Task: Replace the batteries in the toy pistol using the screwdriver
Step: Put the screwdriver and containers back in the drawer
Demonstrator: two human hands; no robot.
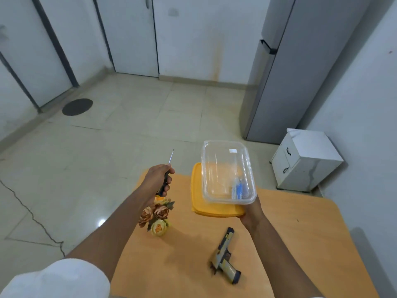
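My left hand (pixel 158 179) is wrapped round the screwdriver (pixel 166 177), my right hand (pixel 250 214) grips the clear box (pixel 227 172). The toy pistol (pixel 223 258), at five o'clock on the worktop (pixel 300 233), looks light, stiff plastic; I'd grip its slide.

On the table (pixel 290 233), the toy pistol (pixel 224 258) lies at 5 o'clock, the flowers (pixel 155 216) at 9 o'clock of it, the lid (pixel 199 203) at 12 o'clock with the container (pixel 227 171) above, batteries (pixel 238 188) inside.
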